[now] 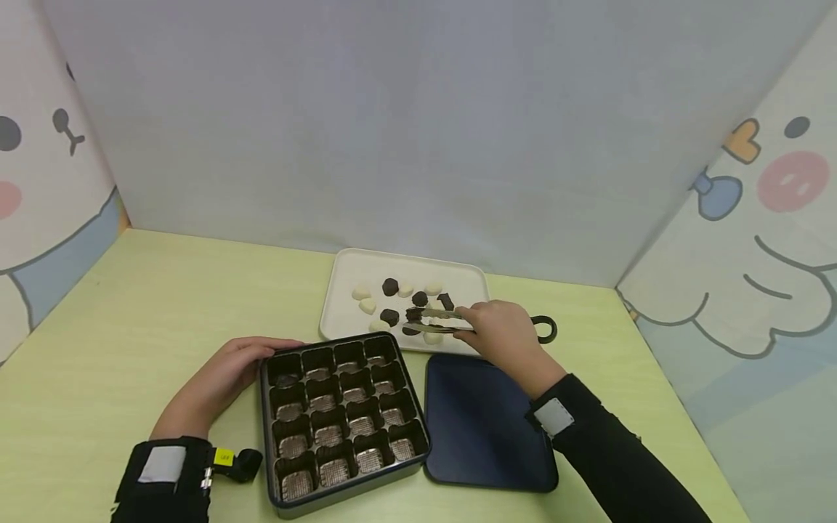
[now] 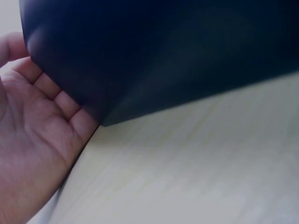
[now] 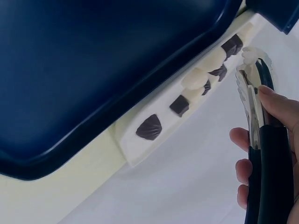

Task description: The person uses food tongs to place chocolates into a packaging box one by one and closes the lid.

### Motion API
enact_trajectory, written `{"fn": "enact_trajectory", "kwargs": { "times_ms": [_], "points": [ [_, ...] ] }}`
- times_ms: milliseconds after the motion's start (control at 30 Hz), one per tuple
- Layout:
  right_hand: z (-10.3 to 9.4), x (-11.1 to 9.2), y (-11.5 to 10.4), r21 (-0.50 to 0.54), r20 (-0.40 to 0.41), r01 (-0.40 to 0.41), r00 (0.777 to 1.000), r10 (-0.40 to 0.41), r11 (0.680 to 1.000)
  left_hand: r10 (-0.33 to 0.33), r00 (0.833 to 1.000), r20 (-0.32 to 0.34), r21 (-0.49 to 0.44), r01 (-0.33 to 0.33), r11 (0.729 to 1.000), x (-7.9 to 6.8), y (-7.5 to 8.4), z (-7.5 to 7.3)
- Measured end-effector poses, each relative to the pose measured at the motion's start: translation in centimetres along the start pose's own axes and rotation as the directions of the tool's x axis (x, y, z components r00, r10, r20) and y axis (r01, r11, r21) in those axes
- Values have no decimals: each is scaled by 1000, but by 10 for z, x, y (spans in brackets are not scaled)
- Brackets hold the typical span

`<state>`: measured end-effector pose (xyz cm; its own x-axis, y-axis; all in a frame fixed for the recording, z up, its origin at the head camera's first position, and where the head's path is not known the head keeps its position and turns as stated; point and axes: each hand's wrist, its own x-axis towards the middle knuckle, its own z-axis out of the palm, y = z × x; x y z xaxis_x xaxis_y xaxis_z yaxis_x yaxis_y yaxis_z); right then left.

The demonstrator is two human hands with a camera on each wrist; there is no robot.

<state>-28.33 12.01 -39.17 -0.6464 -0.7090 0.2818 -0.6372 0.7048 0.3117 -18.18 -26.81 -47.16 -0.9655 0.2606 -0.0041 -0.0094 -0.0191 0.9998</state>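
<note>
My left hand (image 1: 225, 374) holds the far left corner of a dark blue square box (image 1: 346, 490), its fingers going round the side (image 2: 65, 102). Inside the box lies a brown plastic insert (image 1: 340, 421) with rows of bare compartments. My right hand (image 1: 510, 335) grips metal tongs (image 3: 257, 140) with dark handles. Their tips reach over a white tray (image 1: 346, 280) that bears dark chocolates (image 1: 390, 287) and cream-white chocolates (image 1: 368, 306). A dark piece (image 1: 413, 314) is at the tips; whether it is pinched I cannot tell.
A dark blue lid (image 1: 487, 436) lies to the right of the box, under my right forearm. Behind the tray rises a pale curtain (image 1: 418, 145). Cartoon-printed cloths (image 1: 752, 290) stand at both sides of the light green table (image 1: 163, 290).
</note>
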Motion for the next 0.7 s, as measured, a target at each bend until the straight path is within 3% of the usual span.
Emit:
{"fn": "enact_trajectory", "kwargs": {
  "times_ms": [467,700],
  "points": [
    [3,-2,3,-20,82,22,996,-20,1000,-30,999,-26,1,30,1000,-1,5,3],
    [8,-3,5,-19,50,23,998,-22,1000,-20,1000,-17,-3,20,1000,-3,5,2]
  ]
}}
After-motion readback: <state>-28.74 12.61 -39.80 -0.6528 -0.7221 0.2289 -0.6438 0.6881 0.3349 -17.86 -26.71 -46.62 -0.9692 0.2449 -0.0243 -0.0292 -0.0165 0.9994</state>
